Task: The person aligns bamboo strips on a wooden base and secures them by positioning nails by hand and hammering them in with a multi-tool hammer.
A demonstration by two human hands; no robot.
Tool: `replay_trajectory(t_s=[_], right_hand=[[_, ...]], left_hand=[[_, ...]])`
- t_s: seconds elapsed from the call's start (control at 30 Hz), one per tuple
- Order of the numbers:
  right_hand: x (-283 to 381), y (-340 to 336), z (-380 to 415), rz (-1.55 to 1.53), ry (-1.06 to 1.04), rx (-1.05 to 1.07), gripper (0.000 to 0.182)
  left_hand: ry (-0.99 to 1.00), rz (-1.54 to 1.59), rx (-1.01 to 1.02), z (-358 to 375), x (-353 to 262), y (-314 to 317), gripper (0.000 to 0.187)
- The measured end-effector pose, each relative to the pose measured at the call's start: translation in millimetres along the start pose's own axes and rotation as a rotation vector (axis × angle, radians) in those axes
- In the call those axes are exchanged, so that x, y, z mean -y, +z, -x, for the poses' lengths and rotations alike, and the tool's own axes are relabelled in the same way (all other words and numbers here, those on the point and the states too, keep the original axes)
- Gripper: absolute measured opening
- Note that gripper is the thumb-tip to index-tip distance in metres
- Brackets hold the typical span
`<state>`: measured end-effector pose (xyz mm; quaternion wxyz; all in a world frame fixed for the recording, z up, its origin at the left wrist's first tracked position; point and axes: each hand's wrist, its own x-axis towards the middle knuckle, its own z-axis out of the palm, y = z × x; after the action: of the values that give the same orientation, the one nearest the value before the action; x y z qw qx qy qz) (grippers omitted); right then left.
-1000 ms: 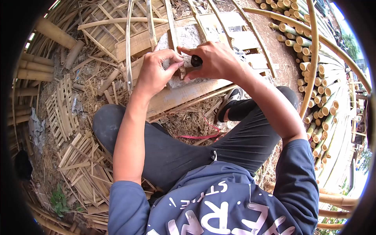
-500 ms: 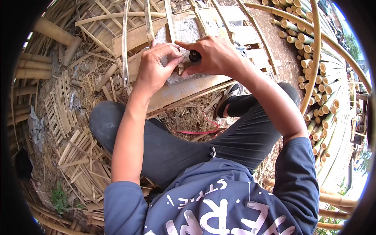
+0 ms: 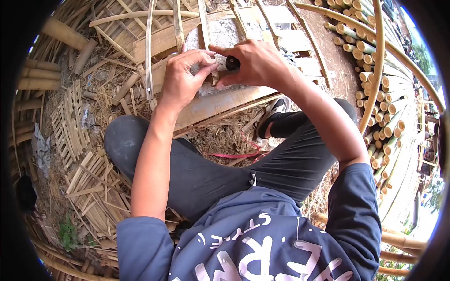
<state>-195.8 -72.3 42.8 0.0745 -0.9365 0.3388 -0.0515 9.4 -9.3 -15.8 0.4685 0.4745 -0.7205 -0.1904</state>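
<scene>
My left hand (image 3: pixel 183 77) is closed in a pinch, thumb and forefinger together beside the end of a bamboo strip (image 3: pixel 204 28). Whatever sits between those fingertips is too small to make out. Opposite it, my right hand (image 3: pixel 258 63) is wrapped round a tool with a black rounded end (image 3: pixel 232 63); the rest of the tool is hidden by the hand. Its forefinger and thumb reach towards the left fingertips, around the strip. Under both hands lies a pale, rough stone slab (image 3: pixel 222 33).
Several long bamboo strips (image 3: pixel 269 25) fan out beyond my hands. A wooden board (image 3: pixel 220 107) crosses in front of my folded legs. Cut bamboo poles (image 3: pixel 386 103) are stacked at right. Split bamboo pieces (image 3: pixel 96 187) and a woven panel (image 3: pixel 70 124) lie at left.
The black end of the tool has shifted very slightly up and left with my right hand. My left hand keeps its pinch in nearly the same place.
</scene>
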Motion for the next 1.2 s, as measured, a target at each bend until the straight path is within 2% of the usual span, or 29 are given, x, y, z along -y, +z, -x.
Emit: replay_trajectory(t_s=[0.3, 0.4, 0.7, 0.8, 0.9, 1.1, 1.2], right_hand=[[2.3, -0.6, 2.1, -0.051, 0.001, -0.013, 0.086], [2.2, -2.2, 0.6, -0.039, -0.005, -0.002, 0.085], [-0.7, 3.7, 1.6, 0.006, -0.018, -0.035, 0.078], [-5.7, 7.0, 0.6, -0.043, -0.042, -0.053, 0.078], [-4.4, 7.8, 1.5, -0.043, -0.036, -0.069, 0.078], [-1.9, 5.7, 1.0, -0.049, -0.008, -0.033, 0.075], [-5.0, 8.5, 0.0, -0.066, -0.017, -0.036, 0.074]], left_hand=[[-0.015, 0.082, -0.011, 3.1, 1.0, 0.8, 0.006], [0.037, -0.020, 0.001, 3.4, -1.1, 0.5, 0.009], [0.067, 0.025, 0.003, 2.2, -9.6, 1.7, 0.031], [-0.018, 0.013, 0.028, 4.1, -8.1, 3.0, 0.032], [0.072, -0.061, -0.028, 3.7, -7.0, 5.2, 0.033], [-0.090, 0.058, 0.018, 3.6, -13.9, 3.1, 0.040], [0.095, -0.094, -0.031, 1.3, -3.2, 7.1, 0.047]])
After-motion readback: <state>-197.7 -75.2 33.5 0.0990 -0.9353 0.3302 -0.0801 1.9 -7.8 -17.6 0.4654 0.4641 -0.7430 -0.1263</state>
